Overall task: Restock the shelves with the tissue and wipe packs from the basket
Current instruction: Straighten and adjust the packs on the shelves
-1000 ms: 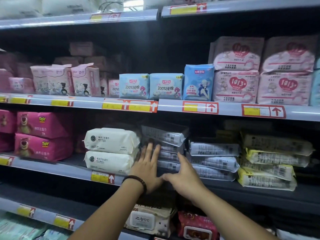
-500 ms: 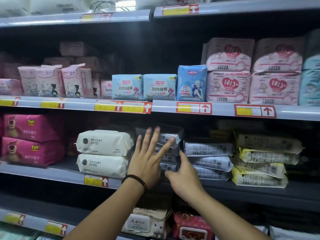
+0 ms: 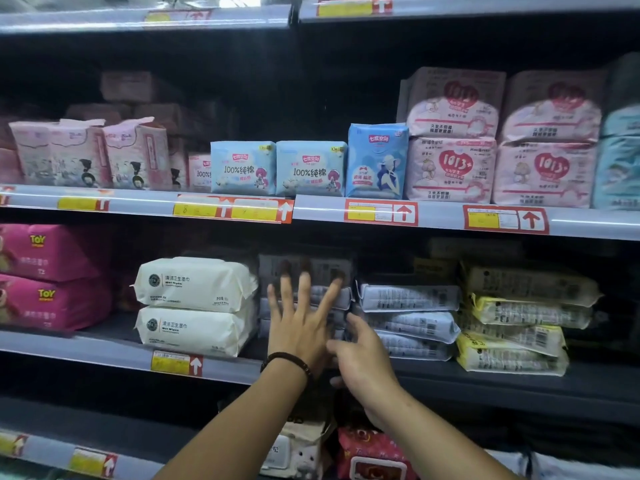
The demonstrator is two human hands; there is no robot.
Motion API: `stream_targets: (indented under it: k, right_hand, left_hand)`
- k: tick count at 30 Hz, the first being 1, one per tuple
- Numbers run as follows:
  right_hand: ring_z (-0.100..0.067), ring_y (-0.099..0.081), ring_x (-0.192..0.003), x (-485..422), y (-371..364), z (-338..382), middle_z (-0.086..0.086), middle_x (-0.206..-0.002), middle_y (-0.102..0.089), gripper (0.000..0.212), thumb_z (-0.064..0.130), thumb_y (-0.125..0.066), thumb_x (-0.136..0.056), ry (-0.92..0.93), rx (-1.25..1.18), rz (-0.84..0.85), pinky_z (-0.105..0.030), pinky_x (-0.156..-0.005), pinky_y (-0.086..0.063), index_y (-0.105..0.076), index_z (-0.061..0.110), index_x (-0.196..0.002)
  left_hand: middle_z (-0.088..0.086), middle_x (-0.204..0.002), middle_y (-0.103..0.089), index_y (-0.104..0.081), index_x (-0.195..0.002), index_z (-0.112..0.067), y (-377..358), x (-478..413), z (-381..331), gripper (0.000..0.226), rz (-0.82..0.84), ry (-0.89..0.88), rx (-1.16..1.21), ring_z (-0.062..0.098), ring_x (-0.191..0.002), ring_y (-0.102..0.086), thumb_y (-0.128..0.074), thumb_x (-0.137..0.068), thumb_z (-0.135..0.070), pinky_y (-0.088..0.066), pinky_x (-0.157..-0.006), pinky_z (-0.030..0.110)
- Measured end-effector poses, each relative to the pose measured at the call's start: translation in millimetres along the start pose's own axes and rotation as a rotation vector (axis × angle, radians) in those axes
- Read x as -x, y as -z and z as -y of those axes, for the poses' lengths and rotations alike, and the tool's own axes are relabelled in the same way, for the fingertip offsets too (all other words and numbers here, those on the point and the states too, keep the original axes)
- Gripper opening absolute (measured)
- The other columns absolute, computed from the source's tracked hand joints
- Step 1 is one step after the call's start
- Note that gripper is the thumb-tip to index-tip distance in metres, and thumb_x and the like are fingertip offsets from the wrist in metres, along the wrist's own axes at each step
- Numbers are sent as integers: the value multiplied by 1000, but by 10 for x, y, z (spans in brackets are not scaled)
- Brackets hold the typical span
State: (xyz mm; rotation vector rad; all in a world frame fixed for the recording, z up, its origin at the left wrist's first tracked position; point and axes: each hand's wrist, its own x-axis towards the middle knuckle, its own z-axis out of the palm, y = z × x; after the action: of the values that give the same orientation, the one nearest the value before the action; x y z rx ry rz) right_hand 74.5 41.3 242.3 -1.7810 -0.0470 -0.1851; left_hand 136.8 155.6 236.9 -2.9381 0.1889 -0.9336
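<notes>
On the middle shelf [image 3: 485, 379] stands a stack of grey-white wipe packs [image 3: 332, 271]. My left hand [image 3: 301, 323], with a dark bead bracelet at the wrist, lies flat against the front of that stack, fingers spread and straight. My right hand [image 3: 363, 362] is just to its right at the shelf edge, fingers loosely bent, holding nothing I can see. A second stack of grey-white packs [image 3: 408, 317] lies right of the hands. The basket is out of view.
Two white wipe packs [image 3: 197, 306] sit left of the hands, pink packs [image 3: 48, 275] further left, yellow packs [image 3: 516, 327] at the right. The upper shelf holds blue packs [image 3: 277, 168] and pink packs [image 3: 498, 140]. Below are a white pack [image 3: 301, 452] and a red one [image 3: 374, 455].
My left hand has slid up the front of the grey stack, fingers now reaching the top pack. My right hand stayed low at the shelf edge. The view shifted slightly left.
</notes>
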Motion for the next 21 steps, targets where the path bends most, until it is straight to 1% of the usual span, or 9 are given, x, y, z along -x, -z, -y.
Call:
stream_targets:
  k: [3, 5, 6, 9, 11, 14, 17, 19, 21]
  right_hand:
    - [-20, -55, -139, 1, -43, -90, 8, -161, -46, 75, 23, -69, -98, 47, 53, 45, -38, -111, -51, -33, 30, -163]
    - [-19, -39, -152, -19, -77, -111, 7, -168, -35, 81, 30, -71, -96, 85, 114, 79, -36, -122, -38, -29, 26, -165]
    - [-19, -39, -153, -37, -87, -125, 6, -170, -33, 84, 35, -71, -94, 94, 136, 88, -40, -123, -39, -28, 28, -166]
    - [-21, -57, -136, -69, -89, -100, 6, -161, -46, 81, 37, -70, -93, 59, 133, 109, -46, -108, -54, -32, 32, -164]
    - [-19, -64, -125, -89, -72, -98, 8, -146, -57, 74, 35, -70, -94, 68, 134, 106, -45, -102, -58, -39, 33, -160]
    - [-20, -61, -132, -97, -9, -106, 8, -153, -56, 76, 42, -70, -91, 108, 191, 79, -43, -109, -53, -40, 31, -160]
    - [-16, -56, -136, 24, 135, -88, 3, -158, -51, 68, 34, -69, -97, 156, 279, 70, -27, -105, -45, -41, 29, -159]
    - [-9, -67, -104, 118, 289, -116, 1, -151, -57, 65, 29, -71, -96, 184, 307, 12, -28, -94, -51, -45, 30, -156]
    - [-4, -66, -74, 187, 483, -184, 2, -143, -56, 58, 26, -70, -97, 198, 330, -83, -30, -85, -57, -50, 29, -151]
  left_hand:
    - [20, -170, 21, 53, -135, -42, -40, -59, -3, 90, 63, 19, -5, 56, -151, 21, -31, -106, -53, 16, -117, 73]
    - [20, -170, 21, 50, -139, -42, -58, -122, -11, 82, 89, 35, 5, 56, -152, 20, -26, -109, -51, 15, -116, 76]
    - [20, -170, 21, 49, -139, -43, -68, -142, -19, 79, 97, 40, 3, 56, -152, 20, -24, -109, -51, 14, -115, 77]
    - [17, -170, 22, 43, -137, -45, -120, -168, -47, 71, 130, 56, -3, 55, -151, 23, -23, -111, -49, 14, -112, 81]
    - [16, -170, 21, 36, -148, -44, -130, -189, -57, 70, 171, 65, -19, 54, -152, 23, -23, -111, -48, 12, -112, 82]
    - [15, -171, 18, 24, -158, -45, -104, -224, -54, 67, 232, 64, -26, 52, -153, 19, -23, -110, -51, 8, -114, 81]
    - [13, -172, 14, 16, -160, -45, -22, -214, -42, 63, 261, 55, -15, 48, -155, 15, -18, -108, -56, 8, -116, 78]
    - [13, -172, 11, 13, -161, -45, 38, -160, -44, 63, 230, 46, -2, 48, -156, 12, -20, -108, -55, 8, -117, 77]
    - [15, -172, 4, 10, -162, -42, 57, -53, -72, 70, 138, 35, 11, 49, -156, 6, -30, -105, -51, 4, -120, 73]
